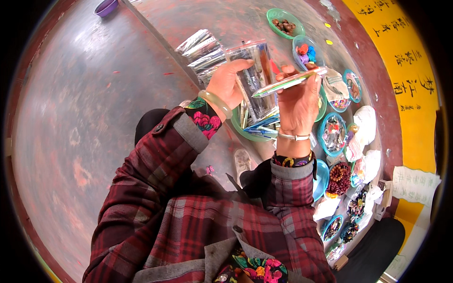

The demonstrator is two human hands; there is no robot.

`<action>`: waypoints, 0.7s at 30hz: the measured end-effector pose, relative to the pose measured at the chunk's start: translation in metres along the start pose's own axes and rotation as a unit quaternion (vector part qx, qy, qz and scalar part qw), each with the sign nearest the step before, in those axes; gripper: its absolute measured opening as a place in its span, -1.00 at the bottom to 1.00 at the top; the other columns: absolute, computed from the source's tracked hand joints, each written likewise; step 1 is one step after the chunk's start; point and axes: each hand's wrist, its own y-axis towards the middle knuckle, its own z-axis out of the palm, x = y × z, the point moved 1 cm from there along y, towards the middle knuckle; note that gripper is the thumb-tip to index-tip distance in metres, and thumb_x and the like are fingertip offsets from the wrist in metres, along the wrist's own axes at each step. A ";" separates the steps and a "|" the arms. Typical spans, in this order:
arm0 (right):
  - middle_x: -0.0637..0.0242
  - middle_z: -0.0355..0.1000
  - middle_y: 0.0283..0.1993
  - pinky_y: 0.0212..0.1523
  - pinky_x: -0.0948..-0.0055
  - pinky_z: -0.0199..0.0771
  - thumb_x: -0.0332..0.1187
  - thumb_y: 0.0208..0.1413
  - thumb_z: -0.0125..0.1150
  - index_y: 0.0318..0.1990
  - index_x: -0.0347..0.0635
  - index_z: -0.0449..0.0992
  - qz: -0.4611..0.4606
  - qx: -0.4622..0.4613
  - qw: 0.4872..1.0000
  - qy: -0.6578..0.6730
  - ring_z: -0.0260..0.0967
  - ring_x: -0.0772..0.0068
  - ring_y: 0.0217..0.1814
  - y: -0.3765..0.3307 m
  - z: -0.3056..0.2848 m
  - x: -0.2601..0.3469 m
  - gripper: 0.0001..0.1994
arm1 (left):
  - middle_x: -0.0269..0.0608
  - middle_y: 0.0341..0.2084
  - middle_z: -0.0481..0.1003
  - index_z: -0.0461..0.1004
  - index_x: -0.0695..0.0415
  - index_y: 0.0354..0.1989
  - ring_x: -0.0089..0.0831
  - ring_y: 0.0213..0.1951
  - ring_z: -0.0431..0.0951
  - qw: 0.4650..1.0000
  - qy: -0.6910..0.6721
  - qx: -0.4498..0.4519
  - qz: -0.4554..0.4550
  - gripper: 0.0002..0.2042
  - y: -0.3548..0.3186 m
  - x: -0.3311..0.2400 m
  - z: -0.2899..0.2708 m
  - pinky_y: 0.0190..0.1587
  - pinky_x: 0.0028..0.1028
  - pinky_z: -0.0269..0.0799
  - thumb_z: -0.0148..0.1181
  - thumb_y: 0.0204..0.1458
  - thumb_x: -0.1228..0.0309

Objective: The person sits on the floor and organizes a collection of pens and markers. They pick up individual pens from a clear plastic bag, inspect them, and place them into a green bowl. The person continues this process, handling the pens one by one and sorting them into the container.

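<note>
My left hand, with a pale bangle at the wrist, grips the edge of a clear plastic bag. The bag stands tilted and its contents are hard to make out. A few pens, one with green on it, lie across the fingers of my right hand, close to the bag's right side. Below both hands is a green basin, partly hidden, with more pens in it. A stack of filled clear packets rests on the floor beyond my left hand.
Along the right stand several basins: a green one with brown lumps, one with bright coloured pieces, a blue one with small packets. Dark red beads lie nearer. A purple basin sits far left.
</note>
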 end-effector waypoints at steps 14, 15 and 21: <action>0.02 0.46 -0.26 -0.32 0.48 0.47 -0.20 0.25 -0.05 -0.01 -0.13 0.19 -0.064 0.042 0.986 -0.148 0.48 0.17 -0.21 -0.015 0.018 -0.010 -0.72 | -0.16 -0.25 0.52 0.40 0.20 -0.10 -0.30 -0.21 0.53 0.998 -0.033 0.008 0.048 -0.75 -0.012 -0.020 0.015 -0.06 -0.27 0.44 0.10 0.01 0.50; 0.03 0.46 -0.26 -0.31 0.47 0.48 -0.21 0.25 -0.05 -0.01 -0.13 0.22 -0.068 0.055 0.985 -0.151 0.48 0.16 -0.21 -0.014 0.014 -0.011 -0.73 | -0.13 -0.27 0.52 0.41 0.21 -0.13 -0.28 -0.23 0.54 0.999 -0.030 0.007 0.044 -0.77 -0.012 -0.020 0.015 -0.09 -0.25 0.45 0.09 0.02 0.49; 0.05 0.46 -0.27 -0.29 0.45 0.48 -0.22 0.26 -0.07 0.00 -0.15 0.23 -0.061 0.063 0.985 -0.149 0.49 0.16 -0.22 -0.011 0.007 -0.010 -0.73 | -0.14 -0.22 0.51 0.39 0.22 -0.08 -0.27 -0.17 0.52 0.999 -0.030 0.021 0.028 -0.74 -0.012 -0.021 0.011 -0.02 -0.22 0.42 0.09 0.02 0.49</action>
